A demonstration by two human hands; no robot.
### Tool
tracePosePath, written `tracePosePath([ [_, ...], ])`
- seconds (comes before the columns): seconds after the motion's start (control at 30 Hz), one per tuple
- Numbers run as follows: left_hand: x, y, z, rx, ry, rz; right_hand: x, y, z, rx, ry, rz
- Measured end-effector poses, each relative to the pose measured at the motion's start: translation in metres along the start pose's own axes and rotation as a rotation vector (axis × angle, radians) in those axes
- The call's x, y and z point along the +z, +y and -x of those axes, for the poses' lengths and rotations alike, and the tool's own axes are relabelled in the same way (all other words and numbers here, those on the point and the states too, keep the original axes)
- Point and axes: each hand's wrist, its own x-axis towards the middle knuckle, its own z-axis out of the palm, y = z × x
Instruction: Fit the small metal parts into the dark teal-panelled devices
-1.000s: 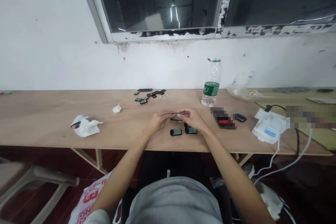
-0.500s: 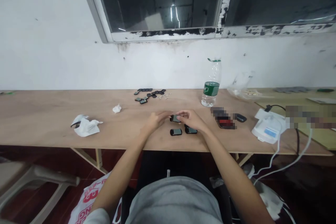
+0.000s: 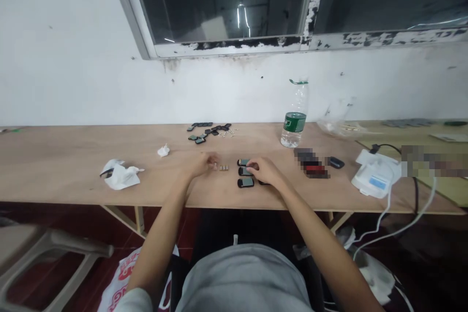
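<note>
My right hand (image 3: pixel 266 169) pinches the right end of a small black casing with a grey-green face (image 3: pixel 243 171), the middle one in a short column. A similar casing (image 3: pixel 242 162) lies just behind it, and another casing (image 3: pixel 245 183) is in front. Under the right wrist, a further black casing (image 3: pixel 263 183) is partly covered. Off to the left, my left hand (image 3: pixel 203 164) is low over the table, its fingers bent and blurred by motion. Small shiny metal pieces (image 3: pixel 224 168) lie in a row beside its fingertips; whether it holds one is unclear.
More black casings (image 3: pixel 210 131) and small white bits (image 3: pixel 228 133) lie at the back. A water bottle (image 3: pixel 293 124) stands behind the right hand. Crumpled tissues (image 3: pixel 122 175) are left; a black oval object (image 3: pixel 335 162) and white cabled box (image 3: pixel 376 175) are right.
My left hand has drawn back leftward from the casings, uncovering the small metal pieces. My right hand has come slightly nearer, and a second casing now shows behind the one at its fingers.
</note>
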Motion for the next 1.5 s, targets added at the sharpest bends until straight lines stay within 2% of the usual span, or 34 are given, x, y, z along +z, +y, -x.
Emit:
tracePosePath([
  [0.17,0.000,0.001,0.000,-0.030,-0.035,-0.011,-0.015,0.021,0.000,0.024,0.130,0.095],
  [0.33,0.003,0.001,0.000,-0.043,-0.062,0.012,-0.024,0.049,0.005,0.036,0.031,0.138],
  [0.57,-0.003,0.008,0.002,-0.085,-0.124,0.034,-0.034,0.048,0.005,0.111,-0.053,0.225],
  [0.8,-0.008,0.000,0.002,-0.046,-0.097,0.097,-0.044,0.055,0.010,0.177,-0.010,0.286],
  [0.97,-0.010,0.002,0.005,-0.022,-0.138,0.130,-0.048,0.048,0.010,0.158,0.027,0.194],
  [1.1,-0.012,0.007,0.007,-0.023,-0.134,0.076,-0.050,0.039,0.010,0.152,0.039,0.115],
  [1.27,-0.013,0.009,0.008,-0.031,-0.113,0.055,-0.051,0.031,0.009,0.123,0.124,0.057],
  [1.5,-0.014,0.010,0.008,0.003,-0.118,0.085,-0.057,0.006,0.012,0.148,0.177,0.017],
])
